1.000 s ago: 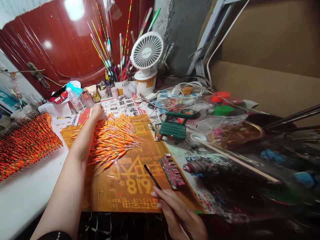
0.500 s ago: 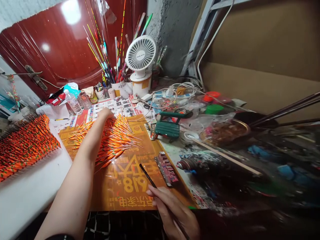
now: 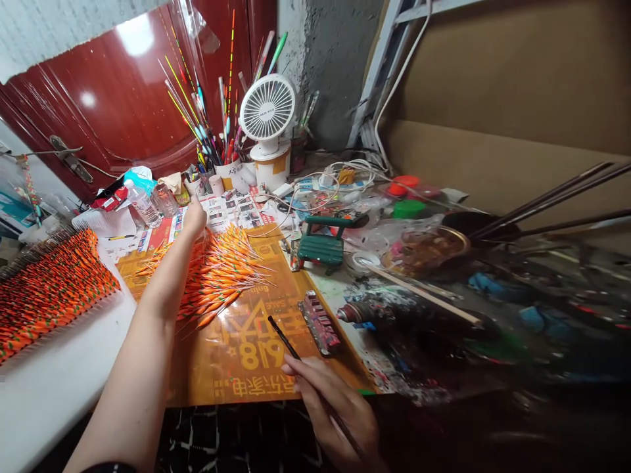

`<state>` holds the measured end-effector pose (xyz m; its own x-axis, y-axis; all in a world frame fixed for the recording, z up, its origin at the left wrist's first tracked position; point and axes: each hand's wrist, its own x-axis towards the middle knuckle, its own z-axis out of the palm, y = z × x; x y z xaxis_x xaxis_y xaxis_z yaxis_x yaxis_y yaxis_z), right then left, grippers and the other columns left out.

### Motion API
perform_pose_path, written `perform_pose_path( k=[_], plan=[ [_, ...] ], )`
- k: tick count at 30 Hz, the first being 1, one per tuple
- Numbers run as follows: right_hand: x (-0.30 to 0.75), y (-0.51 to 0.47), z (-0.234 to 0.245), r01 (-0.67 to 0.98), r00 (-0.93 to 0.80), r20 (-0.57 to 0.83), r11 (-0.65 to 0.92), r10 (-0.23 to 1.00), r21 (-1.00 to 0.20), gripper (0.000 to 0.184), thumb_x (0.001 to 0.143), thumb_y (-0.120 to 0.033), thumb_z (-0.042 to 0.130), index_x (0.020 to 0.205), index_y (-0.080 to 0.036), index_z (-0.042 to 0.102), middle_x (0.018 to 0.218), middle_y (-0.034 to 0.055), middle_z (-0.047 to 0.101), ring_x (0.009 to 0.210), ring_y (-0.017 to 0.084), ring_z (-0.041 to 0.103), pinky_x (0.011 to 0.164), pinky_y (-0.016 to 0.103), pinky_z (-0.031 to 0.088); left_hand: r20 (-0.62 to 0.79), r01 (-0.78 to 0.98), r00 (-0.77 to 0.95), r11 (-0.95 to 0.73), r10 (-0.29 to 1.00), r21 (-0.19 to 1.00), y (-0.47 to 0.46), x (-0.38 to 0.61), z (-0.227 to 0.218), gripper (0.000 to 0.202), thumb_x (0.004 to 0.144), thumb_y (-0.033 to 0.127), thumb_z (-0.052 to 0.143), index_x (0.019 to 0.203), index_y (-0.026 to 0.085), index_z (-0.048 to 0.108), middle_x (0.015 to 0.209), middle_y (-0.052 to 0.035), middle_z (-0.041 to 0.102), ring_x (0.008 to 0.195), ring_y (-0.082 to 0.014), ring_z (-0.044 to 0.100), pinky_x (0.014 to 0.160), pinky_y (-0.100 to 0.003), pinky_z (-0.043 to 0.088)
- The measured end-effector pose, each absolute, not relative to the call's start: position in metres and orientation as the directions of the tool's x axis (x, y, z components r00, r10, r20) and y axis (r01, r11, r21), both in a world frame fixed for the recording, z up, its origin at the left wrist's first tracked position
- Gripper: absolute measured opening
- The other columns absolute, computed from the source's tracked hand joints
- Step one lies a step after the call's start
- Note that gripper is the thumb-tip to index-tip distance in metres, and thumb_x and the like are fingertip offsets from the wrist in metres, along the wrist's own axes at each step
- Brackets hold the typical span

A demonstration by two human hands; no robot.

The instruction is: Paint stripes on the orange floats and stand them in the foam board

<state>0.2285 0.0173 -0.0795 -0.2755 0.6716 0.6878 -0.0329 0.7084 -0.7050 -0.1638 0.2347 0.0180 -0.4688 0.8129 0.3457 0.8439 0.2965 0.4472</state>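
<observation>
My left hand (image 3: 195,211) reaches to the far side of a pile of orange-and-green fishing floats (image 3: 221,269) on an orange printed sheet (image 3: 197,384). One finger or thumb stretches upward; the other fingers are mostly hidden, and nothing shows in that hand. My forearm covers the pile's left part. Low in the middle, my right hand (image 3: 335,407) is closed around a thin dark paintbrush (image 3: 282,336), its tip pointing up and left above the sheet. Just beyond it lies a paint-stained notched block (image 3: 320,322).
Rows of orange floats (image 3: 54,289) stand on a white foam board (image 3: 59,387) at left. Behind are a plastic bottle (image 3: 142,205), a white fan (image 3: 269,108) and a cup of upright floats (image 3: 229,174). A green stool-shaped stand (image 3: 320,249) and paint-stained clutter (image 3: 409,315) occupy the right.
My left hand has risen slightly at the pile's far edge, and one digit now points up. My right hand keeps the paintbrush in much the same place. The view has shifted slightly right.
</observation>
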Motion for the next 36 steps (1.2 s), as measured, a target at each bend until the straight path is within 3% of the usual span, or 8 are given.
perform_pose_path(
  k=[3,8,12,16,20,26,31,36],
  plan=[
    [0.227,0.017,-0.08,-0.024,-0.283,0.68,0.704,0.676,-0.71,0.036,0.097,-0.009,0.055,0.126,-0.025,0.068,0.096,0.0043,0.078,0.086,0.019,0.076,0.079,0.03,0.065,0.438,0.84,-0.492,0.277,0.752,0.467,0.218,-0.159,0.04,0.057,0.096,0.017,0.048,0.152,0.012,0.038,0.152,-0.0231,0.05,0.14,-0.0323,0.05,0.114,-0.045,0.039],
    [0.224,0.016,-0.08,-0.018,-0.262,0.667,0.687,0.698,-0.726,0.031,0.097,-0.012,0.055,0.122,-0.024,0.07,0.096,0.0053,0.078,0.085,0.019,0.076,0.079,0.03,0.065,0.476,0.942,-0.249,0.096,0.844,0.322,0.166,-0.135,0.077,0.063,0.094,0.01,0.049,0.154,0.014,0.033,0.16,-0.0208,0.04,0.146,-0.0297,0.042,0.117,-0.041,0.038],
    [0.222,0.015,-0.081,-0.022,-0.245,0.647,0.662,0.723,-0.749,0.028,0.098,-0.016,0.056,0.12,-0.024,0.072,0.096,0.0057,0.078,0.078,0.018,0.075,0.075,0.03,0.065,0.222,0.993,-0.024,-0.003,0.975,0.121,0.11,-0.107,0.084,0.061,0.09,0.005,0.047,0.15,0.016,0.042,0.148,-0.0182,0.054,0.128,-0.0282,0.058,0.107,-0.04,0.047],
    [0.221,0.013,-0.084,-0.019,-0.233,0.621,0.635,0.748,-0.772,0.026,0.099,-0.019,0.056,0.119,-0.023,0.072,0.096,0.0064,0.077,0.078,0.018,0.074,0.076,0.031,0.064,-0.033,1.0,0.021,-0.021,0.999,0.003,0.063,-0.082,0.063,0.058,0.094,0.01,0.045,0.15,0.023,0.046,0.134,-0.015,0.065,0.106,-0.0248,0.068,0.092,-0.035,0.052],
    [0.22,0.014,-0.087,-0.035,-0.23,0.616,0.626,0.754,-0.779,0.025,0.099,-0.021,0.056,0.118,-0.022,0.073,0.096,0.0069,0.077,0.078,0.018,0.073,0.075,0.031,0.062,-0.114,1.0,0.011,-0.009,0.993,0.022,0.032,-0.074,0.036,0.058,0.093,0.023,0.059,0.15,0.03,0.047,0.136,-0.0118,0.065,0.106,-0.025,0.069,0.089,-0.032,0.052],
    [0.22,0.015,-0.088,-0.035,-0.248,0.582,0.593,0.775,-0.804,0.025,0.1,-0.024,0.056,0.119,-0.022,0.073,0.094,0.0058,0.076,0.072,0.015,0.07,0.072,0.029,0.061,0.014,0.994,-0.05,0.048,0.999,0.101,0.023,-0.085,0.029,0.054,0.092,0.038,0.065,0.142,0.022,0.053,0.134,-0.013,0.065,0.116,-0.0268,0.066,0.095,-0.034,0.05],
    [0.219,0.015,-0.09,-0.023,-0.243,0.581,0.594,0.777,-0.804,0.025,0.1,-0.023,0.056,0.119,-0.022,0.072,0.094,0.0053,0.076,0.072,0.015,0.07,0.072,0.029,0.06,0.111,0.976,-0.207,0.196,0.972,0.097,0.049,-0.102,0.041,0.025,0.096,0.03,0.057,0.113,0.016,0.069,0.101,-0.0128,0.074,0.097,-0.025,0.067,0.086,-0.032,0.047],
    [0.218,0.016,-0.098,-0.036,-0.234,0.599,0.609,0.766,-0.792,0.028,0.1,-0.023,0.055,0.123,-0.025,0.071,0.096,0.0058,0.075,0.079,0.018,0.071,0.076,0.032,0.06,0.199,0.954,-0.182,0.124,0.963,0.274,0.078,-0.097,0.034,0.013,0.086,0.028,0.066,0.092,0.018,0.072,0.082,-0.0071,0.069,0.082,-0.0204,0.061,0.078,-0.031,0.044]
  ],
)
